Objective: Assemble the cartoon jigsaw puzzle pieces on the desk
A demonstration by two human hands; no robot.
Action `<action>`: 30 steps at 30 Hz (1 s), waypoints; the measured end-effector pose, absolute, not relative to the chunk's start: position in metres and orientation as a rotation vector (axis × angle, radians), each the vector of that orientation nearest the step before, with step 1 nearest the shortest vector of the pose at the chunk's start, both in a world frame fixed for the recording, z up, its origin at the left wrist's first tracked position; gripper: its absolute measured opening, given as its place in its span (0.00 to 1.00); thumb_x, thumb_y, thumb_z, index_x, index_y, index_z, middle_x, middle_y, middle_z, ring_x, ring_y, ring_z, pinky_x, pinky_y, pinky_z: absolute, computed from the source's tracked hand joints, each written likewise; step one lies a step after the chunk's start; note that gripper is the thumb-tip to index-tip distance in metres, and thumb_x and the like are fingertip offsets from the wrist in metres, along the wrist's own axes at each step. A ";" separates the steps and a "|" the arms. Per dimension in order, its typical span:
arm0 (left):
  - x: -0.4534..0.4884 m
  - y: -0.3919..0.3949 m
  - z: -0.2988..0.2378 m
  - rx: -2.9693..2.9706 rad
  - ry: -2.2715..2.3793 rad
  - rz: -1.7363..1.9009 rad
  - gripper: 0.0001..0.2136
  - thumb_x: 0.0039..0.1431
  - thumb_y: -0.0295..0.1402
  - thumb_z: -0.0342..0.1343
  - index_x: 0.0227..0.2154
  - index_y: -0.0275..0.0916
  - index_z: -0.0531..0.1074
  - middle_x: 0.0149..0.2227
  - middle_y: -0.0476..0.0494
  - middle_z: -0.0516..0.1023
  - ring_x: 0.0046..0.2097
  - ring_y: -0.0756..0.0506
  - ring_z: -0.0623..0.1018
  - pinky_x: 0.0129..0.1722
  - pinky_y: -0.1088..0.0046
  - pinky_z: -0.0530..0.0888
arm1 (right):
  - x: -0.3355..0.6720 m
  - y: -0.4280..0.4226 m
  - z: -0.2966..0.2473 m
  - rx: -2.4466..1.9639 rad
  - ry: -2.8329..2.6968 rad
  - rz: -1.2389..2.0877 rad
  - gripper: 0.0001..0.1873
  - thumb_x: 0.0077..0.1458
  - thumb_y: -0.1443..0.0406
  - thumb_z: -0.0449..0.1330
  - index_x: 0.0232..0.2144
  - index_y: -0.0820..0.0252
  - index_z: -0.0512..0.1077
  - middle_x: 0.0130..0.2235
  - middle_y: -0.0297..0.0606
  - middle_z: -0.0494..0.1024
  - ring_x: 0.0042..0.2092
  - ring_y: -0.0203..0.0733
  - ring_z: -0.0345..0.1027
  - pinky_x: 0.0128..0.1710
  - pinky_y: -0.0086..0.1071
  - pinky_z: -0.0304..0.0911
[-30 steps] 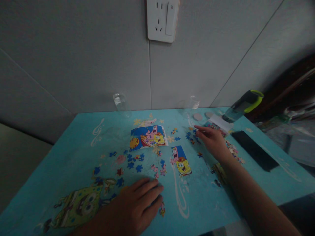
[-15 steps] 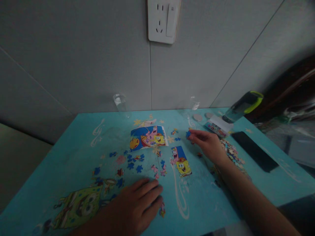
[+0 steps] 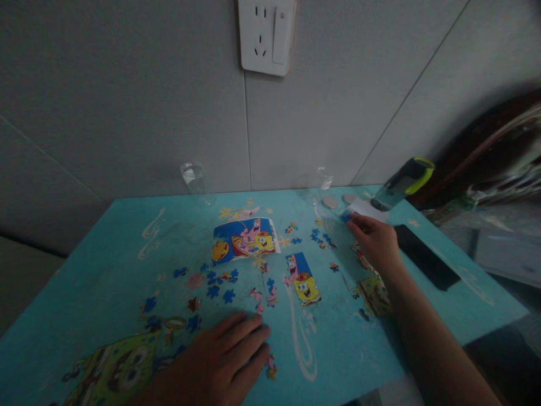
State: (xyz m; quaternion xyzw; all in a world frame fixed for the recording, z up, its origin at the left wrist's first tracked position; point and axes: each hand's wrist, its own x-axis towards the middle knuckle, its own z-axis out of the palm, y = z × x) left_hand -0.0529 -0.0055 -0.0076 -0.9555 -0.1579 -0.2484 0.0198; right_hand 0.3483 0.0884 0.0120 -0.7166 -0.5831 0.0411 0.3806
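Note:
My right hand (image 3: 374,239) pinches a blue jigsaw piece (image 3: 345,216) between thumb and fingers, over the right side of the table near a white card. My left hand (image 3: 230,352) lies palm down with its fingers stretched out, close to pink jigsaw pieces (image 3: 270,366). Between the hands sits a joined jigsaw section (image 3: 303,280) showing a yellow and a pink cartoon figure. Behind it lies a printed picture sheet (image 3: 224,232) with a curled lower edge. Loose blue pieces (image 3: 229,296) are scattered left of the joined section; another small group (image 3: 321,234) lies left of my right hand.
The turquoise table (image 3: 338,344) meets a grey wall with a socket (image 3: 267,36). Two clear cups (image 3: 196,183) stand at the back, beside round lids (image 3: 330,202). At right are a white card (image 3: 367,210), a bottle (image 3: 401,185) and a black phone-like slab (image 3: 426,256).
My right hand has moved right, away from the small group of pieces, which now shows uncovered. A blue piece is at its fingertips in both frames. My left hand stays flat.

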 end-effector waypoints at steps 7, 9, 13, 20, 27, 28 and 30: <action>-0.055 -0.006 -0.018 -2.958 -0.482 -0.811 0.09 0.71 0.29 0.54 0.47 0.38 0.78 0.53 0.44 0.78 0.60 0.44 0.72 0.68 0.63 0.61 | 0.330 0.095 0.000 -1.858 -1.731 0.153 0.17 0.61 0.60 0.60 0.49 0.57 0.81 0.38 0.39 0.84 0.36 0.45 0.77 0.40 0.38 0.69; -0.055 -0.006 -0.018 -2.959 -0.475 -0.792 0.09 0.71 0.29 0.54 0.47 0.38 0.78 0.53 0.44 0.78 0.60 0.44 0.71 0.68 0.63 0.62 | 0.327 0.096 -0.003 -1.872 -1.751 0.146 0.17 0.62 0.61 0.59 0.50 0.56 0.80 0.40 0.39 0.84 0.38 0.46 0.77 0.42 0.38 0.69; -0.055 -0.005 -0.014 -2.966 -0.493 -0.769 0.09 0.71 0.28 0.54 0.47 0.38 0.78 0.53 0.44 0.78 0.60 0.43 0.71 0.66 0.62 0.63 | 0.328 0.099 -0.007 -1.923 -1.775 0.099 0.18 0.63 0.62 0.57 0.51 0.57 0.80 0.45 0.44 0.84 0.43 0.51 0.77 0.47 0.42 0.68; -0.055 -0.004 -0.007 -2.979 -0.432 -0.726 0.10 0.71 0.28 0.52 0.49 0.37 0.77 0.53 0.42 0.78 0.59 0.43 0.72 0.64 0.62 0.66 | 0.331 0.102 -0.011 -1.972 -1.788 0.036 0.20 0.63 0.61 0.56 0.54 0.58 0.79 0.44 0.46 0.84 0.43 0.51 0.77 0.47 0.40 0.67; -0.056 -0.005 -0.012 -2.992 -0.497 -0.721 0.11 0.70 0.28 0.54 0.50 0.36 0.77 0.55 0.39 0.77 0.60 0.40 0.72 0.62 0.57 0.68 | 0.331 0.097 -0.003 -1.975 -1.731 0.109 0.20 0.61 0.61 0.54 0.48 0.59 0.82 0.33 0.42 0.84 0.32 0.47 0.75 0.36 0.38 0.66; -0.056 -0.005 -0.013 -2.997 -0.497 -0.712 0.11 0.70 0.29 0.54 0.50 0.36 0.77 0.55 0.38 0.76 0.60 0.40 0.71 0.62 0.57 0.68 | 0.331 0.096 -0.002 -1.966 -1.730 0.124 0.20 0.61 0.61 0.55 0.47 0.59 0.82 0.33 0.42 0.84 0.32 0.47 0.75 0.36 0.38 0.65; -0.056 -0.004 -0.014 -3.000 -0.494 -0.697 0.11 0.70 0.29 0.54 0.51 0.35 0.76 0.56 0.38 0.76 0.61 0.39 0.71 0.62 0.57 0.69 | 0.330 0.095 0.000 -1.946 -1.728 0.145 0.20 0.61 0.60 0.55 0.47 0.58 0.82 0.33 0.41 0.84 0.32 0.46 0.74 0.35 0.38 0.65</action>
